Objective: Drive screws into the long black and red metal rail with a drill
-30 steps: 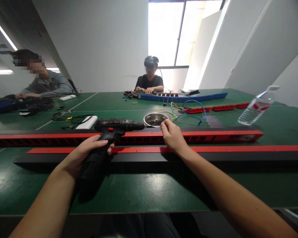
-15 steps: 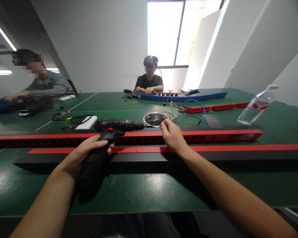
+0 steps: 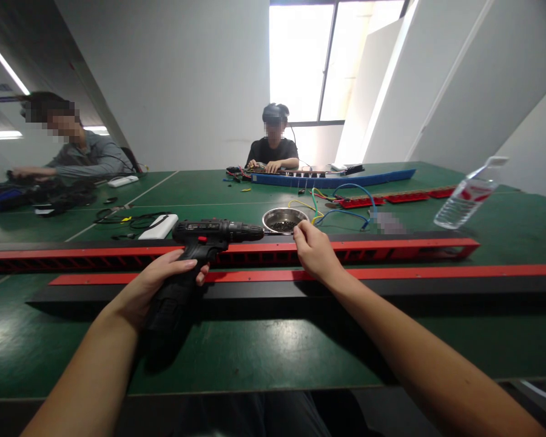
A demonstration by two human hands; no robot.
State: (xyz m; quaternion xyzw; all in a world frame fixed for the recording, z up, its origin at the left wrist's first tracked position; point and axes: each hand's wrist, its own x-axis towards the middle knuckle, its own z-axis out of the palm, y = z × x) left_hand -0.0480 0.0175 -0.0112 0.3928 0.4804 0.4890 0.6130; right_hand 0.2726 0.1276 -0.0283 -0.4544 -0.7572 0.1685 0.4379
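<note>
- Head view: left hand (image 3: pixel 168 267) wrapped round the grip of a power drill (image 3: pixel 200 237), bit (image 3: pixel 277 233) mounted.
- Right hand (image 3: pixel 316 249): fingertips pinched at the bit's far end; any small piece between them hidden.
- Metal bowl (image 3: pixel 266 223), holding small dark pieces, just beyond.
- Near bar (image 3: pixel 164 292) and far bar (image 3: pixel 346 246): red strips with small marks, fastened or open indistinguishable; amounts done and left unreadable.
</note>
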